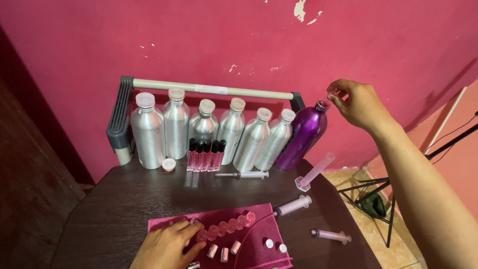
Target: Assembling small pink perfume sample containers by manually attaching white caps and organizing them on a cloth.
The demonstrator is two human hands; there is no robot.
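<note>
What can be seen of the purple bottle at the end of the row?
The purple bottle looks like glossy metal, with a rounded shoulder narrowing to a short neck. It stands at the right end of a row of silver bottles at the back of the dark table, leaning right of upright against the pink wall. The right hand pinches its small top between the fingertips; whether a cap is on cannot be told. A clear measuring cylinder stands tilted just in front.

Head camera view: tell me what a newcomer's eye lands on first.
The row of silver aluminium bottles against the pink wall draws the eye, ending in a purple bottle whose neck the right hand touches. Nearer, the left hand rests on a pink cloth beside a line of small pink caps.
</note>
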